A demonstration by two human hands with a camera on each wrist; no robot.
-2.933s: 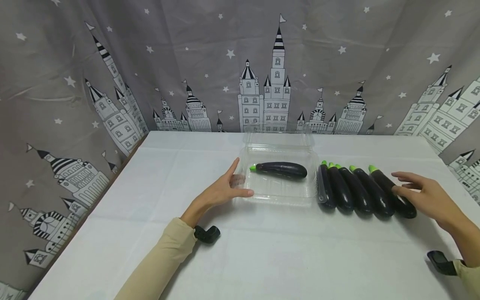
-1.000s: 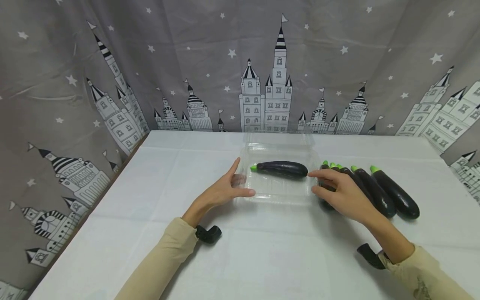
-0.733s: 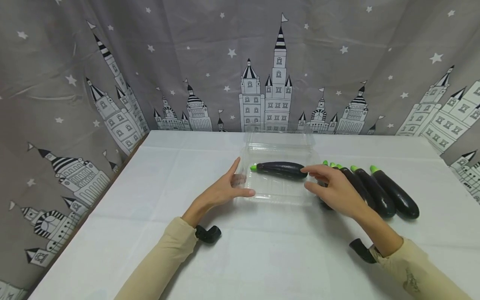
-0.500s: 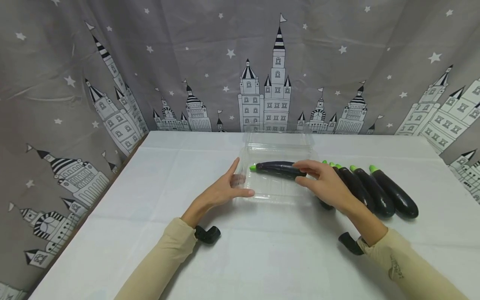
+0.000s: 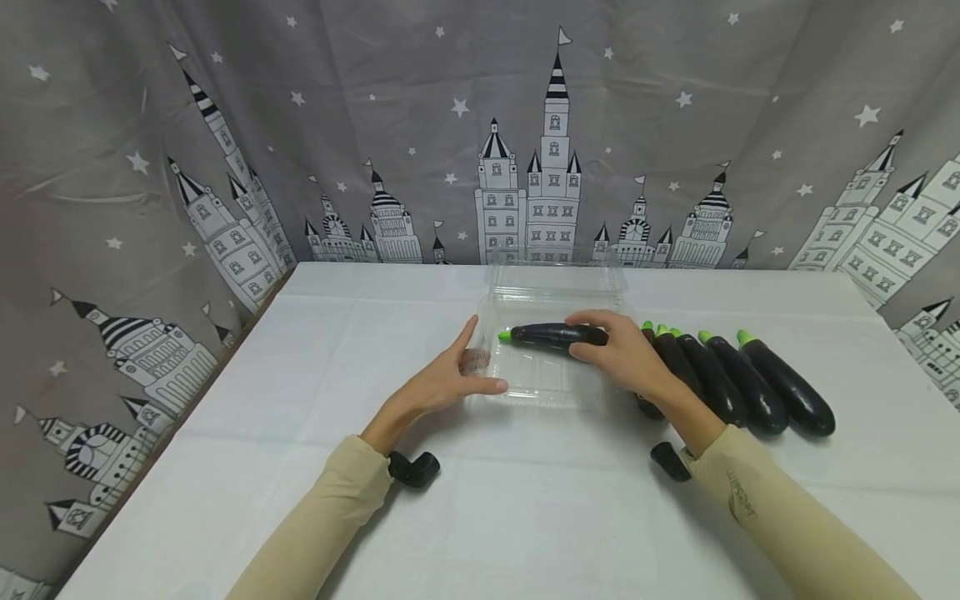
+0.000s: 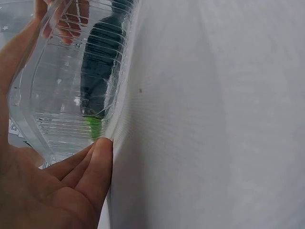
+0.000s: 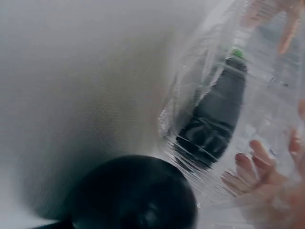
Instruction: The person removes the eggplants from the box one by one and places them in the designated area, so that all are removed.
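Observation:
A clear plastic clamshell container (image 5: 543, 387) lies open at the middle of the table, its lid (image 5: 558, 279) folded back. Inside lies one dark eggplant (image 5: 543, 335), green stem to the left. My left hand (image 5: 442, 379) is spread at the container's left side, thumb at the front; its straight fingers (image 6: 97, 164) touch the base edge in the left wrist view. Over the eggplant's thick end is my right hand (image 5: 618, 350), thumb on the near side and fingers on the far side. The right wrist view catches its fingers (image 7: 259, 167) through the clear plastic, spread beside the eggplant.
Right of the container several more eggplants (image 5: 791, 387) lie side by side, stems away from me. One rounded end (image 7: 138, 195) looms in the right wrist view. A white cloth covers the table (image 5: 525, 500); a grey castle-print curtain (image 5: 420, 92) hangs behind.
My right hand has gone from the rightmost loose eggplant leftward across the row to the eggplant in the container. My left hand stays at the container's left side.

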